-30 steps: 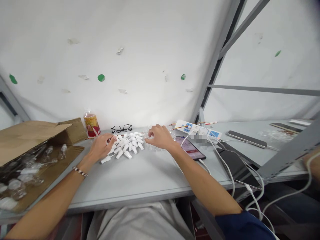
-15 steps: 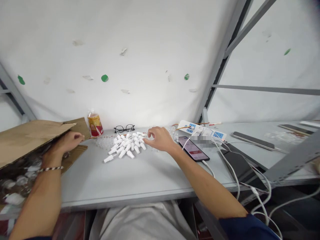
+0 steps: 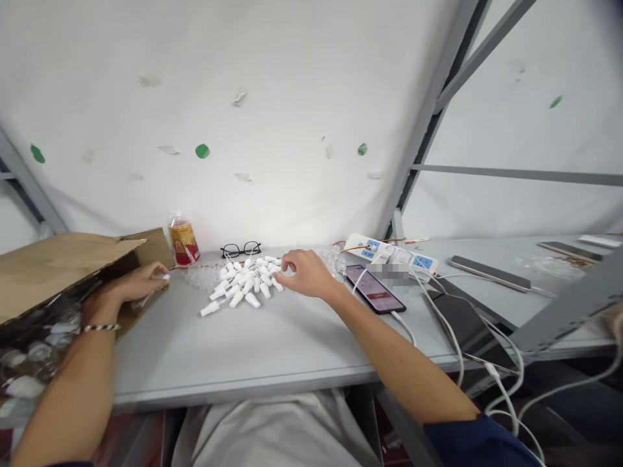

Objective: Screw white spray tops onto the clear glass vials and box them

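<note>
White plastic nozzles (image 3: 249, 282) heap the grey surface (image 3: 233, 353); the right hand (image 3: 280, 269), digits apart, adjoins them. The left hand (image 3: 162, 272) pinches 1 blurred white-tipped piece (image 3: 166, 277).

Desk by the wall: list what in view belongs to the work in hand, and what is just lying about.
Likely part of the work:
- white-tipped pieces, piled near the right hand
- small white piece at the left hand's fingertips
- open cardboard box and its clear containers

Probably just lying about:
- glasses
- drink bottle
- lit phone
- power strip
</note>
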Demonstrator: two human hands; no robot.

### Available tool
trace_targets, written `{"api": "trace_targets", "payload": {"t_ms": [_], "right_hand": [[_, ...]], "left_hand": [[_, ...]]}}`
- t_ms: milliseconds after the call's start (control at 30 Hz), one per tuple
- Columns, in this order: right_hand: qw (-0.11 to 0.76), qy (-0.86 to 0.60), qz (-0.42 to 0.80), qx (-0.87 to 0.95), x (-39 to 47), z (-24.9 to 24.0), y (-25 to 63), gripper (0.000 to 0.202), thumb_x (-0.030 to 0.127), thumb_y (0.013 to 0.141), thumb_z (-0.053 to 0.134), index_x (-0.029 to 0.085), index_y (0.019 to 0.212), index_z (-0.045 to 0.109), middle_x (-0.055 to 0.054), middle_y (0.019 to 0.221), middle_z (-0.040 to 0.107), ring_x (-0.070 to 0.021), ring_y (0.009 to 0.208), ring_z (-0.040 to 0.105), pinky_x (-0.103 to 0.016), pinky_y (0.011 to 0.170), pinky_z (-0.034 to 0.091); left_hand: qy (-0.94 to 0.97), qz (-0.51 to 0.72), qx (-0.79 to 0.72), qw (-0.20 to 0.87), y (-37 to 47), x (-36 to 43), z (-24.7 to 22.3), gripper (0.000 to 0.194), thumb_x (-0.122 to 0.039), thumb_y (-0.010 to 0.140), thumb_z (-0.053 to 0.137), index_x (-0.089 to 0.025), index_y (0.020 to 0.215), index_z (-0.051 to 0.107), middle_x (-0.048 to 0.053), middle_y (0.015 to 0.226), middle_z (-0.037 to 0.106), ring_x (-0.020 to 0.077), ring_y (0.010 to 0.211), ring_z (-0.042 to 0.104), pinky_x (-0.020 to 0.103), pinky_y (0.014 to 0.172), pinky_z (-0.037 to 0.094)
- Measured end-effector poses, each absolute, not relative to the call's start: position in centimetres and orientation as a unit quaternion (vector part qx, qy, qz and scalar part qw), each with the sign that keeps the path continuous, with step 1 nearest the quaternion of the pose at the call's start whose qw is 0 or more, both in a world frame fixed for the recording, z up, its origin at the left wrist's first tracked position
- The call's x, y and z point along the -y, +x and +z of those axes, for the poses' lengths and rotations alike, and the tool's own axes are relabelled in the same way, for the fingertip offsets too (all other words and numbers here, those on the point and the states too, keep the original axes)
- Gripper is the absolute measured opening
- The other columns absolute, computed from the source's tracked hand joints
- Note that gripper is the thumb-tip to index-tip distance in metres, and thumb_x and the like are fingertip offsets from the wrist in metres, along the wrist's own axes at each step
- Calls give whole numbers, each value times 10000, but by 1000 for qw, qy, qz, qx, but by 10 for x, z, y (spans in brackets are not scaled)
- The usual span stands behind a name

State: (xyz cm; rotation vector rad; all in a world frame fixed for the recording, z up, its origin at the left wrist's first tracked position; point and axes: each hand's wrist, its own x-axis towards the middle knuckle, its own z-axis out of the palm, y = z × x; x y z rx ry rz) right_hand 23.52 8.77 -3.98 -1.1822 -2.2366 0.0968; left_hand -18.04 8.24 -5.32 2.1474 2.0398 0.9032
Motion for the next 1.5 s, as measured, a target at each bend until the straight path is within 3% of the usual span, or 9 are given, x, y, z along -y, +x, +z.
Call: {"api": "trace_targets", "payload": {"t_ms": [133, 233, 367, 600, 833, 1067, 1167, 1300, 1500], "right_hand": [[313, -402, 34, 860, -85, -44, 231, 224, 400, 772, 637, 193, 710, 573, 25, 658, 535, -124, 632, 482, -260, 637, 305], [344, -368, 37, 863, -79, -49, 223, 225, 403, 781, 647, 198, 868, 615, -6, 802, 598, -148, 731, 542, -295, 736, 353], [374, -317, 63, 869, -69, -55, 210, 536, 480, 694, 728, 206, 1126, 569, -71, 1053, 604, -194, 902, 565, -308, 789, 400], [201, -405, 79, 889, -67, -64, 199, 186, 317, 817, 567, 182, 689, 578, 1, 602, 572, -124, 557, 477, -247, 521, 271], [179, -425, 46, 886, -61, -68, 193, 177, 316, 824, 542, 170, 829, 643, -55, 728, 677, -168, 661, 578, -254, 528, 264], [185, -441, 62, 876, -65, -65, 197, 135, 285, 799, 582, 183, 838, 661, -43, 752, 695, -165, 674, 593, -245, 535, 283], [192, -446, 55, 873, -66, -65, 197, 138, 287, 811, 567, 184, 784, 655, -43, 724, 687, -161, 663, 584, -247, 530, 273], [191, -439, 44, 877, -67, -69, 196, 123, 287, 801, 579, 190, 777, 649, -40, 741, 693, -160, 665, 581, -248, 539, 268], [189, -443, 30, 876, -70, -74, 197, 134, 297, 804, 560, 194, 741, 620, -32, 689, 667, -156, 632, 559, -253, 528, 243]], "left_hand": [[699, 308, -645, 20, -116, -79, -36, 377, -460, 827, 483, -162, 1016, 614, 77, 893, 692, 205, 756, 631, 309, 697, 510], [707, 400, -583, -8, -67, -72, -35, 389, -469, 847, 506, -179, 1088, 602, 35, 800, 641, 166, 682, 585, 285, 675, 499], [700, 547, -452, 85, -13, -55, -50, 340, -448, 891, 508, -177, 1098, 522, 59, 948, 617, 140, 723, 608, 251, 639, 521], [849, 388, -355, 56, 17, -41, -80, 183, -296, 920, 508, -187, 1046, 585, 69, 968, 620, 180, 892, 602, 311, 787, 514], [841, 340, -416, 62, 12, -43, -81, 277, -343, 956, 383, -180, 901, 599, 38, 826, 647, 153, 726, 578, 263, 664, 458], [829, 335, -435, 105, 11, -43, -82, 338, -414, 888, 502, -200, 1150, 517, 14, 851, 668, 119, 594, 531, 246, 611, 419], [818, 328, -455, 124, 11, -46, -81, 312, -449, 932, 396, -185, 952, 559, -24, 643, 611, 121, 534, 490, 232, 556, 375], [801, 324, -490, 116, 7, -50, -78, 546, -500, 953, 245, -173, 607, 512, -16, 491, 478, 123, 489, 436, 238, 512, 316], [822, 330, -451, 106, 11, -45, -74, 316, -460, 869, 491, -166, 866, 605, -11, 668, 582, 129, 580, 484, 243, 575, 365]]}}
